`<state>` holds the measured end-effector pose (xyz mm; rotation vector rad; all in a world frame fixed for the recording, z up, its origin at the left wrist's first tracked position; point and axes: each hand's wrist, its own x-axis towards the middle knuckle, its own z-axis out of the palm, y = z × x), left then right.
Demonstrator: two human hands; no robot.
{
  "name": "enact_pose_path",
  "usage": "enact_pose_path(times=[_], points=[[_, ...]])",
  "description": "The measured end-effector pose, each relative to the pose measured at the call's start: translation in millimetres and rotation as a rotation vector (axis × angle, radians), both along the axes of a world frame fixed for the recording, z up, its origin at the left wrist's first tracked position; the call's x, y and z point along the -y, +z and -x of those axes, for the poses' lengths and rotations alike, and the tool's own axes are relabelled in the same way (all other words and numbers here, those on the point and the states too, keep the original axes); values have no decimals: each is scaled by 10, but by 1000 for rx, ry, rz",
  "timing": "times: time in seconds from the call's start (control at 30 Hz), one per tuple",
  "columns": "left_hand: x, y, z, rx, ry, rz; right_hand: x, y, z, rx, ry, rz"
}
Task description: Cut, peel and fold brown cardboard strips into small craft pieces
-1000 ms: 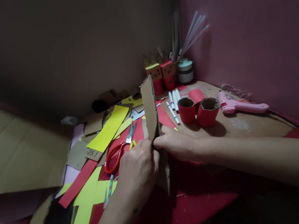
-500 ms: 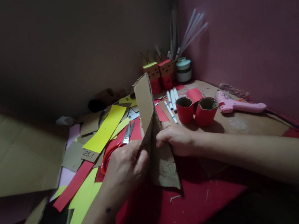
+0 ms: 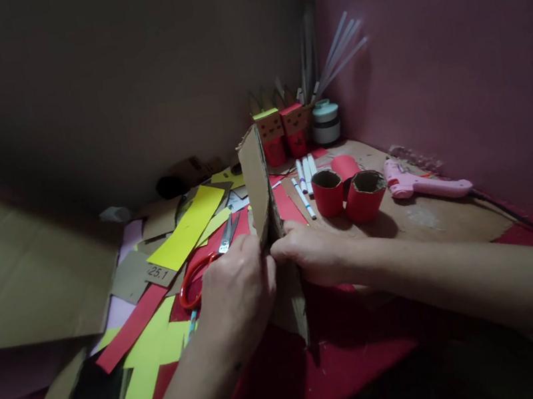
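The person's left hand (image 3: 239, 284) and right hand (image 3: 313, 253) are both closed, fingers curled, on a piece of cardboard (image 3: 256, 184). The cardboard stands upright, nearly edge-on, between the hands and over the near part of the red table (image 3: 347, 362); whether its lower end touches the surface cannot be told. Just beside the left hand lie the scissors (image 3: 184, 290), red-handled, partly hidden by it; beyond them is a yellow strip (image 3: 190, 228). Past the right hand are three red tubes (image 3: 366, 200), several markers (image 3: 304, 199) and, farther right, a pink glue gun (image 3: 426, 186). At the back, two box-headed figures (image 3: 270, 130) stand beside a lidded jar (image 3: 327, 129).
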<state>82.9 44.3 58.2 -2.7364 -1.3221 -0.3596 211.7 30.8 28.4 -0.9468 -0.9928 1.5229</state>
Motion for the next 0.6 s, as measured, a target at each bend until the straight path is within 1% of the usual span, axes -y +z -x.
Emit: enact_pose_path(times=[0.07,0.13,0.23,0.33,0.5,0.6], points=[[-23,-4,5,21,-45,-16,-14,-39,-14,6,-16,-8],[-62,-3,40,92,-78,-1,-28,-87,-39,24,-34,-19],[-115,13,106,179,-90,56,-37,-136,-85,49,-17,-21],[-143,37,137,198,-87,117,-30,-150,-122,44,-7,-19],[-174,69,165,253,-63,223,-20,-174,-112,-24,-15,12],[-198,62,221,340,-77,293,-30,-149,-99,-116,31,-10]])
